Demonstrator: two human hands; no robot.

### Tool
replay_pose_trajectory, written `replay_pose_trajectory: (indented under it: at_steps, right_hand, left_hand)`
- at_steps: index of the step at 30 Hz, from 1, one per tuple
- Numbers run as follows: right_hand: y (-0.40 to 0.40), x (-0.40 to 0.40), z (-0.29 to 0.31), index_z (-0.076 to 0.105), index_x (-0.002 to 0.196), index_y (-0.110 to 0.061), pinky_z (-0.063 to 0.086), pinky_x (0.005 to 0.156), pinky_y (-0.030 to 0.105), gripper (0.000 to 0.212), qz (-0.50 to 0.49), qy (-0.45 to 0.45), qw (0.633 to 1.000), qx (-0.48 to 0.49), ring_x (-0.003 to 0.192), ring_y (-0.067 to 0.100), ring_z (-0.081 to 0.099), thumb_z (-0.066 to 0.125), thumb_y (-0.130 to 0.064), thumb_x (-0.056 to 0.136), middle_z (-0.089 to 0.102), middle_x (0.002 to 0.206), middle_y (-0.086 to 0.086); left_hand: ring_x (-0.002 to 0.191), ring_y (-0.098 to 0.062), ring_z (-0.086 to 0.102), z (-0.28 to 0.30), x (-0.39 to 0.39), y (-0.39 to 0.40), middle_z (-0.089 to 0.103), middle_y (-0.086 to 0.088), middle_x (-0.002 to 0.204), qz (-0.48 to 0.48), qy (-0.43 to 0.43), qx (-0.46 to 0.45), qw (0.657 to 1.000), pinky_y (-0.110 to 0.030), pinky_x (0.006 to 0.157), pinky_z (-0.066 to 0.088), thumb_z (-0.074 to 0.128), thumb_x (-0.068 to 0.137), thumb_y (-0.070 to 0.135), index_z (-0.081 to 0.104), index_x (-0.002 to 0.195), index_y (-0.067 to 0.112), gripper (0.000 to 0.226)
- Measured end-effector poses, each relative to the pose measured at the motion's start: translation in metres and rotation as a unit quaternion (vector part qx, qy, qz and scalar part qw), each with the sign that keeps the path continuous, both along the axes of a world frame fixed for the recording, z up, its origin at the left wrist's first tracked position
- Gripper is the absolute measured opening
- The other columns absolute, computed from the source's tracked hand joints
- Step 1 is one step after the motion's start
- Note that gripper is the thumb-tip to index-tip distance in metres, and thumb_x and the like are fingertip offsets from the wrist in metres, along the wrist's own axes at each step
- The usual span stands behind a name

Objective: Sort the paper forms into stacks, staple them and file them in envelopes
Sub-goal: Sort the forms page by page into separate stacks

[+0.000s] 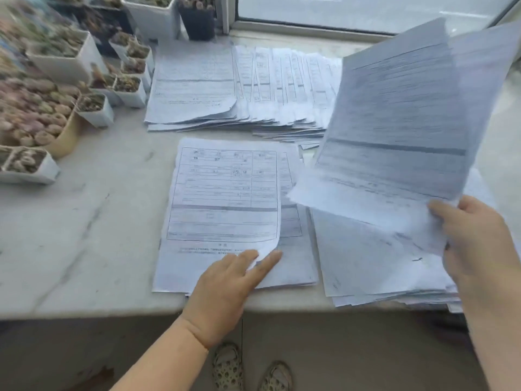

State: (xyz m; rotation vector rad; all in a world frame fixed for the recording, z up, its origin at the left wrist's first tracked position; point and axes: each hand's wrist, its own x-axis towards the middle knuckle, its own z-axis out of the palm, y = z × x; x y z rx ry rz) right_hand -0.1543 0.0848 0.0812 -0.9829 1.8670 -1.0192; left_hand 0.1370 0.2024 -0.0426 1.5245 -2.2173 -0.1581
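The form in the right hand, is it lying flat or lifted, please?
Lifted: the right hand pinches the form by its lower corner, holding it tilted above the stacks.

One view only, head cam, wide-angle. Looked fwd and steeply down from standing height over marble counter point(84, 221), close in. Paper stacks point(225, 207) sat mid-frame, window sill point(310, 29) along top edge, potted plants point(56, 80) upper left. Floor and feet point(228, 368) showed at bottom. Edges bowed, some motion blur.
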Motion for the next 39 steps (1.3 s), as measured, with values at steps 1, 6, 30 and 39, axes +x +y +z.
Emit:
replay_pose_trajectory:
  at_steps: [1,6,30,39]
  right_hand:
    - [0.0,-0.002,0.007,0.068,0.073,-0.015,0.054,0.056,0.023,0.018,-0.022,-0.071,0.997,-0.003,0.074,0.019,0.066,0.059,-0.008,0.086,0.072,0.073,-0.007]
    - [-0.003,0.057,-0.008,0.066,0.089,-0.012,0.057,0.059,0.026,0.02,0.05,-0.168,0.981,0.087,0.064,0.009,0.071,0.052,0.002,0.092,0.075,0.072,-0.004]
    - [0.041,0.097,0.065,0.07,0.097,-0.033,0.053,0.091,0.046,0.04,0.202,-0.07,0.976,0.028,0.096,0.021,0.069,0.05,-0.002,0.081,0.075,0.096,-0.004]
    - [0.043,0.038,0.149,0.06,0.124,-0.023,0.055,0.087,0.039,0.057,0.207,-0.127,0.968,-0.066,0.101,0.023,0.07,0.053,-0.007,0.07,0.074,0.106,0.005]
  left_hand:
    - [0.069,-0.021,0.055,-0.005,-0.003,-0.001,0.064,0.0,0.108,-0.011,-0.002,0.014,1.0,-0.031,0.058,0.049,0.044,0.073,-0.004,0.03,0.146,0.027,0.081]
    - [0.065,-0.017,0.045,-0.018,-0.006,-0.006,0.064,0.003,0.083,-0.022,0.024,-0.034,0.999,-0.025,0.058,0.036,0.052,0.071,-0.005,0.058,0.115,0.014,0.049]
    - [0.11,-0.03,0.057,0.156,0.066,-0.047,0.063,-0.008,0.118,0.334,0.64,0.369,0.585,-0.039,0.083,0.04,0.044,0.074,0.076,0.052,0.118,0.011,0.079]
    - [0.077,-0.031,0.072,0.223,0.006,-0.088,0.073,-0.022,0.089,0.154,0.621,0.255,0.725,-0.031,0.061,0.06,0.082,0.067,-0.001,0.074,0.086,0.002,0.021]
